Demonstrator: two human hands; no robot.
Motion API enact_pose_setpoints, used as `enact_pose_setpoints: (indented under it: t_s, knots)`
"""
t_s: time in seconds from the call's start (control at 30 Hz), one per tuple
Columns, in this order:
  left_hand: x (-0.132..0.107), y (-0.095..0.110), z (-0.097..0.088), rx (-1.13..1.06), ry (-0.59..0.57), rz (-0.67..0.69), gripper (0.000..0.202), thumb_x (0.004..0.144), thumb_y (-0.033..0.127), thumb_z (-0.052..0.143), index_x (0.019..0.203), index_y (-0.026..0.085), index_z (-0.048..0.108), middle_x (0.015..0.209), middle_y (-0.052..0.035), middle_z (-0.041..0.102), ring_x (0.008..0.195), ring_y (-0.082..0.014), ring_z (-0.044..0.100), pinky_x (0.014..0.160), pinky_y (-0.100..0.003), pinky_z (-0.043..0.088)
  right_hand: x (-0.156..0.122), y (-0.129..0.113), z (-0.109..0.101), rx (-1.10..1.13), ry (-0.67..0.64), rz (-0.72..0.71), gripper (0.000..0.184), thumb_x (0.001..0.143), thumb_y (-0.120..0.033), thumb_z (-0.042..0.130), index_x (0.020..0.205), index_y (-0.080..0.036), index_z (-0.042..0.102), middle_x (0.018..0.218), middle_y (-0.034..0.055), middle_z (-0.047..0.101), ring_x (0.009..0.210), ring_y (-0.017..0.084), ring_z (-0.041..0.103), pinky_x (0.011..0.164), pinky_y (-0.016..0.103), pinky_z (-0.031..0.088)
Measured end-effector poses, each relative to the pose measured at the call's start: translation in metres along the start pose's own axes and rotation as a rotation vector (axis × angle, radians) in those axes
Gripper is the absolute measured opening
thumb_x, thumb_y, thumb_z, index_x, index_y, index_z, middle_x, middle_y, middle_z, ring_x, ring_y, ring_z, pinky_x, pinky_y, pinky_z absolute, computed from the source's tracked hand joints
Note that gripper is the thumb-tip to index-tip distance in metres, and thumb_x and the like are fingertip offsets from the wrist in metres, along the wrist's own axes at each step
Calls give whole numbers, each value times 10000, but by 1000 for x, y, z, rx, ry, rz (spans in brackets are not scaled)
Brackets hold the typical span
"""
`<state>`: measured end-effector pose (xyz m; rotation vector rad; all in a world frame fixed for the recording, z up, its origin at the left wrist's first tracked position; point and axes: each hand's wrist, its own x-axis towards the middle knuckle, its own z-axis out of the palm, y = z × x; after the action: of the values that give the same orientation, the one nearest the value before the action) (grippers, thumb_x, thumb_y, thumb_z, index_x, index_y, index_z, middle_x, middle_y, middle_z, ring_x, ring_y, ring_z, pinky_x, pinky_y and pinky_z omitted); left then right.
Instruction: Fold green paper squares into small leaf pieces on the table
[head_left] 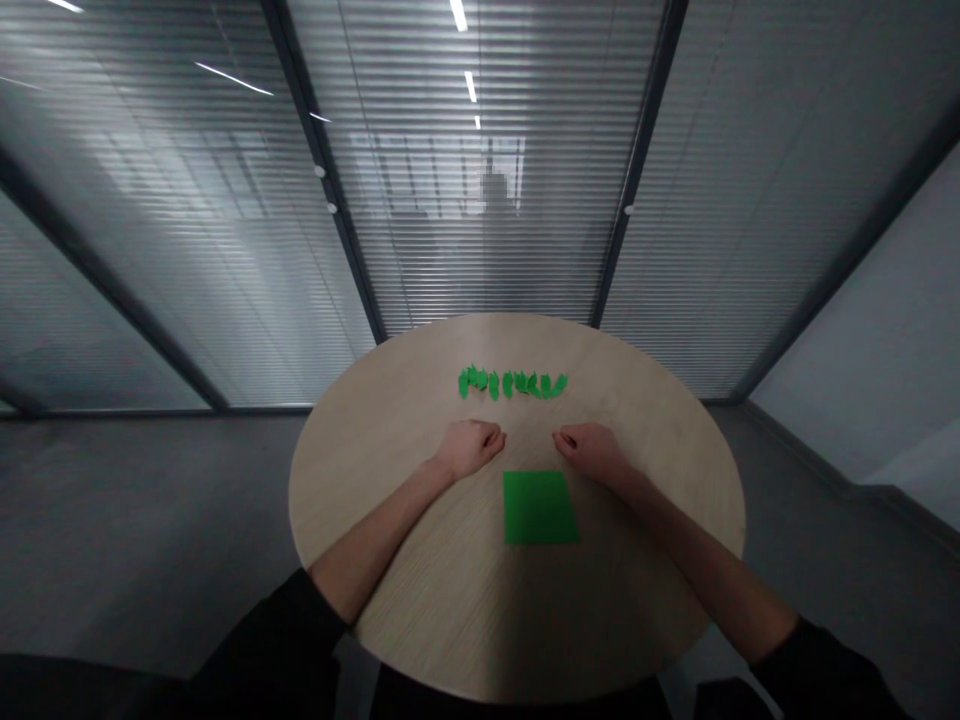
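Note:
My left hand rests on the table as a loose fist, thumb side up, with nothing seen in it. Across a small gap, my right hand lies curled in the same way, also with nothing visible in its fingers. Between my forearms and nearer to me lies a flat green square sheet, which looks like paper; neither hand touches it. Beyond my hands sits a row of several small green pieces, crumpled or folded in look, side by side. Their exact shape is too small to make out.
Everything lies on a round light-wood table. Behind it stands a glass partition with closed blinds and dark frames. A white wall is at the right, and grey floor surrounds the table.

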<state>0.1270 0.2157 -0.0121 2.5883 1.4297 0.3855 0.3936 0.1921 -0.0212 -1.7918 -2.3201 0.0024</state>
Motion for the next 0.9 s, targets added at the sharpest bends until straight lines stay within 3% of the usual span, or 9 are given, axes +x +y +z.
enact_pose_setpoints:
  t_s: [0.27,0.47,0.6,0.8,0.9]
  knots:
    - [-1,-1,0,-32,6,33,402,1037,403,454,742,193,628,756,-74,680,678,-203,597,631,-302,311,-5,3,0,9,8,23,423,1019,-371,461,705,-192,681,734,66,698,656,178,527,608,311,230]
    - [-6,8,-7,-78,25,94,418,1066,493,416,896,192,650,868,-66,695,732,-197,618,642,-295,350,-5,4,-1,38,9,30,415,1011,-369,472,688,-189,660,724,59,692,643,169,516,606,307,230]
    - [-13,19,-14,-133,-6,202,385,1029,550,513,999,201,670,958,-47,688,789,-184,627,699,-290,411,-5,5,-1,64,17,30,426,1016,-386,460,684,-191,642,710,52,680,642,171,511,603,307,226]
    - [-21,38,-15,-155,-54,306,690,659,709,859,1056,176,673,1073,-92,627,971,-278,606,839,-371,490,-5,7,1,96,28,27,437,1012,-402,447,664,-195,610,698,48,663,639,170,499,604,306,226]
    - [-21,41,-11,-181,-57,295,639,664,613,900,1065,171,672,1110,-107,612,1032,-299,589,897,-404,494,-5,7,1,114,33,30,436,1006,-411,448,657,-196,597,686,46,652,634,170,491,605,308,223]
